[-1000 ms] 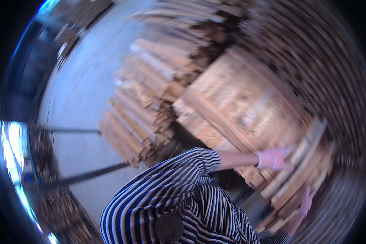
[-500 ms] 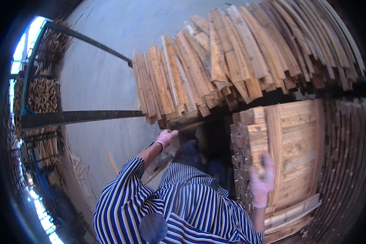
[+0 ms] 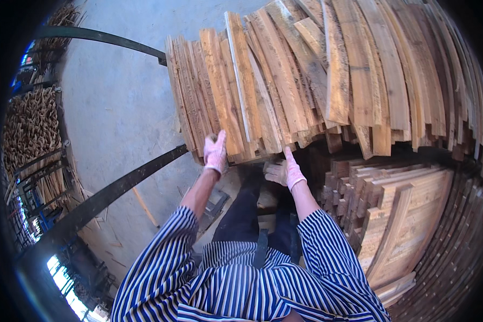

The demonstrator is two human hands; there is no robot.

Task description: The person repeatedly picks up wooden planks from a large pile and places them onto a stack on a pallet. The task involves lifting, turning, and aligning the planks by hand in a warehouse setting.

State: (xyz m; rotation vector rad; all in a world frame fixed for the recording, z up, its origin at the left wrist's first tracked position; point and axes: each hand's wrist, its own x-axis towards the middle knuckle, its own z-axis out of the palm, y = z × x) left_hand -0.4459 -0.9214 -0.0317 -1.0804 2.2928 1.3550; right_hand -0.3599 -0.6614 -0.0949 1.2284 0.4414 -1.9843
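Note:
Several long, rough wooden boards (image 3: 276,80) lie side by side in a pile in front of me, their ends toward me. My left hand (image 3: 216,154), in a pale pink glove, is at the near ends of the boards on the pile's left side. Its thumb and fingers stand apart and touch the wood. Just below the board ends to the right is my right hand (image 3: 286,172), gloved likewise. Its thumb points up against a board end while the fingers stretch leftward. Neither hand is closed round a board.
Dark metal bars (image 3: 107,180) reach out from the pile's left side over the grey floor (image 3: 110,107). At my right stand joined wooden panels (image 3: 408,220) and stacked slats (image 3: 461,252). Bundled sticks (image 3: 32,126) fill racks at far left. A loose strip (image 3: 145,206) lies on the floor.
My right hand has moved left from beside the panels to the board ends. My left hand has risen onto the boards, and its fingers have spread. The view has shifted closer to the pile.

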